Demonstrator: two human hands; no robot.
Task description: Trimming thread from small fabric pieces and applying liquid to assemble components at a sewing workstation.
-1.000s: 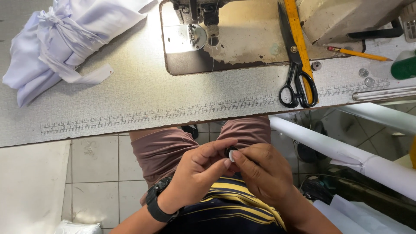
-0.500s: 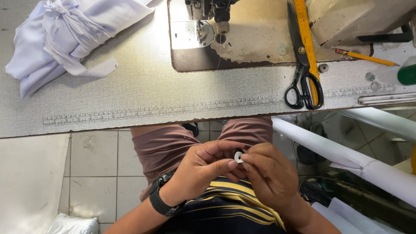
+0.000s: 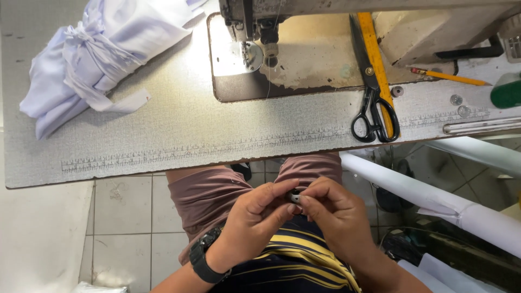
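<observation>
- The left hand [image 3: 255, 217] and the right hand [image 3: 336, 217] are meeting over the person's lap, below the near edge of the worktop [image 3: 179, 135].
- Both hands are pinching one small round object [image 3: 294, 197] between their fingertips; it is showing pale and dark, and it is too small and too covered to identify.
- Grip, left: thumb and forefinger are closing narrowly on the small object. Grip, right: fingertips are closing on the same object from the other side.
- The left wrist is wearing a black watch [image 3: 203, 259].
- The object is sitting above the thighs in brownish shorts [image 3: 211, 192], just in front of a striped dark-and-yellow shirt [image 3: 293, 260], well apart from everything on the worktop.
- On the worktop, a sewing machine [image 3: 255, 32] is standing at the far edge on a tan base plate.
- Black-handled scissors [image 3: 372, 103] are lying beside a yellow ruler [image 3: 374, 49], blades pointing away from the person.
- A pencil [image 3: 450, 77] is lying to the right of the ruler.
- A tied bundle of white cloth [image 3: 103, 59] is resting at the far left of the worktop.
- A white fabric roll [image 3: 434, 198] is slanting below the worktop at the right.
</observation>
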